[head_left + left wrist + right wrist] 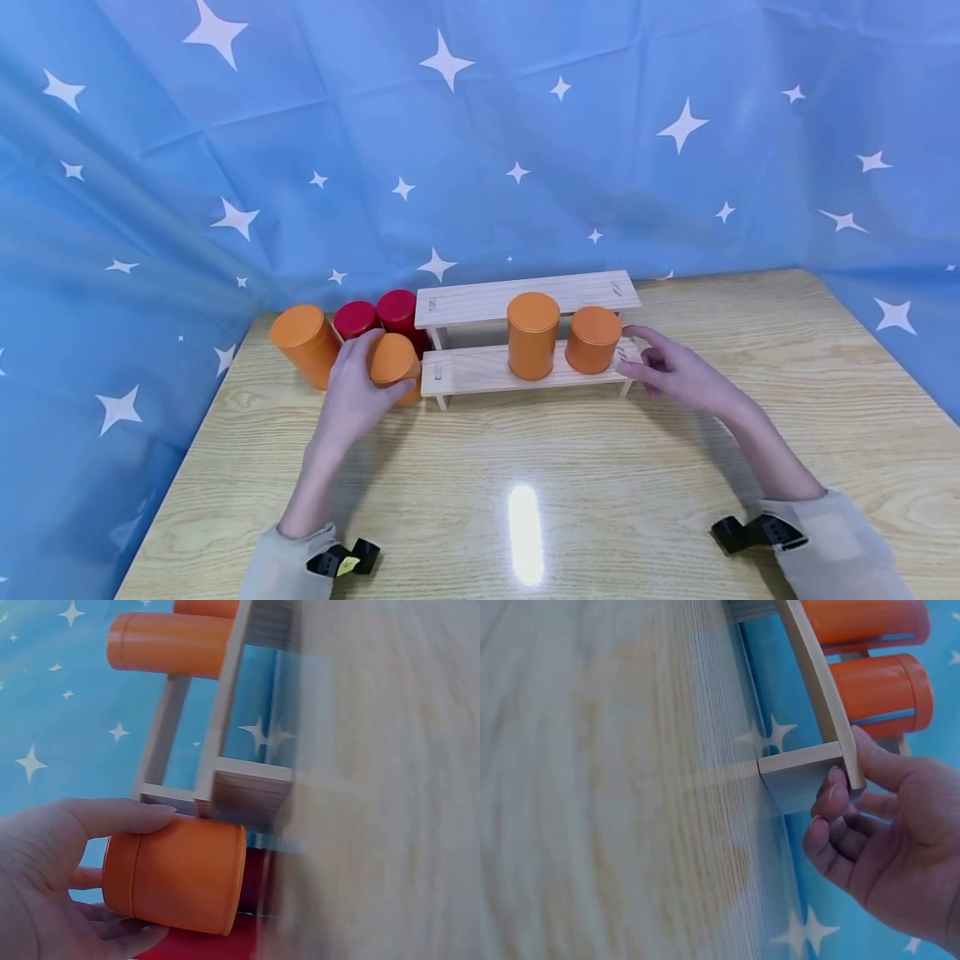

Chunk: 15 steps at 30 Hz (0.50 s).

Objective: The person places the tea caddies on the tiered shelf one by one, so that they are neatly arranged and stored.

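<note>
My left hand [358, 392] grips a short orange canister [180, 877], thumb on one side and fingers on the other, beside the left end of a two-step wooden rack [480, 371]. Whether the canister touches the table cannot be told. My right hand [671, 371] holds the right end of the rack's lower board, thumb on top and other fingers curled at its end [892, 832]. On that lower board stand a tall orange canister [532, 337] and a shorter orange canister [592, 342], the shorter one close to my right fingertips.
Left of the rack are two red canisters [356, 318], partly hidden behind my left hand, and a tall orange canister [306, 346]. A blue cloth [480, 167] with white stars hangs behind and left of the wooden table [465, 500].
</note>
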Motion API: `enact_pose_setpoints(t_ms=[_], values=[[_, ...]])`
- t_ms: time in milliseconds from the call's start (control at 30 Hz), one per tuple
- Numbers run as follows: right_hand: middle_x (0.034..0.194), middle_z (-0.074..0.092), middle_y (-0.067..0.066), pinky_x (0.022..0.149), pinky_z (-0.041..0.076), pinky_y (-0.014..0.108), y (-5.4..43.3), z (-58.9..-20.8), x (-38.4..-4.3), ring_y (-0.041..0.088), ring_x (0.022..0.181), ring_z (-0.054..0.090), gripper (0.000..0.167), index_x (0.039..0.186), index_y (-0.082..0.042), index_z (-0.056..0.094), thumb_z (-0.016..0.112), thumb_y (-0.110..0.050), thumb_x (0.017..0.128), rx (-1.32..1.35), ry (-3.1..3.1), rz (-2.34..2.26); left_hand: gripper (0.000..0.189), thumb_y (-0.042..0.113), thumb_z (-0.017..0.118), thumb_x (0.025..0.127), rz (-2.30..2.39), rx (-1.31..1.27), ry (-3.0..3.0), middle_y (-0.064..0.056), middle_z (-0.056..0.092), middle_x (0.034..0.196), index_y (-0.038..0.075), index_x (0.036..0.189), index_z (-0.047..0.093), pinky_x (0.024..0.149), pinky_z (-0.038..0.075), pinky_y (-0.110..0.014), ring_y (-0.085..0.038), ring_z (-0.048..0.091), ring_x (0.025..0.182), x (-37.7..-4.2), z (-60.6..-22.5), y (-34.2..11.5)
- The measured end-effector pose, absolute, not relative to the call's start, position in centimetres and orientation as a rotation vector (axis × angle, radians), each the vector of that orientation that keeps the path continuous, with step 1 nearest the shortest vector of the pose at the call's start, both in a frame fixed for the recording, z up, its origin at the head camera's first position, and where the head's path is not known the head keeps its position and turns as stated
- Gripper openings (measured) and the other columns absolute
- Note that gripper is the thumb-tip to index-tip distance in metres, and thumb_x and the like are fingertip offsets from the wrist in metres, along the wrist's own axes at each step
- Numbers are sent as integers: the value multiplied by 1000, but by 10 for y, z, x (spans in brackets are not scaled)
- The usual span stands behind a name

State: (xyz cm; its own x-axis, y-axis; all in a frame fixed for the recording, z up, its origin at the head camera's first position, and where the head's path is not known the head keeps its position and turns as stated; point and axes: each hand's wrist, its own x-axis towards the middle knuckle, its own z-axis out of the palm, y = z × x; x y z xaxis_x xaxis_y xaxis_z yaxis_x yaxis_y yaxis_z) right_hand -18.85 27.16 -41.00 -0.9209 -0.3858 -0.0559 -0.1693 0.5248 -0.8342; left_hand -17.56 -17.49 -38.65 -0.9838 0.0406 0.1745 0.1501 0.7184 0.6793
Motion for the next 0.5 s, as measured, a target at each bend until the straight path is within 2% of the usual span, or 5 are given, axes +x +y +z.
enact_pose_setpoints(t_ms=[500], values=[[69,48,7,56,44,33,273,-414,-190,23,59,50,61,151,-5,31,60,-29,103,-471,2544,-1325,80,19,90,74,-1117,-218,-2546,-15,50,134,5,143,51,93,49,-55,-33,51,117,-156,-356,-163]])
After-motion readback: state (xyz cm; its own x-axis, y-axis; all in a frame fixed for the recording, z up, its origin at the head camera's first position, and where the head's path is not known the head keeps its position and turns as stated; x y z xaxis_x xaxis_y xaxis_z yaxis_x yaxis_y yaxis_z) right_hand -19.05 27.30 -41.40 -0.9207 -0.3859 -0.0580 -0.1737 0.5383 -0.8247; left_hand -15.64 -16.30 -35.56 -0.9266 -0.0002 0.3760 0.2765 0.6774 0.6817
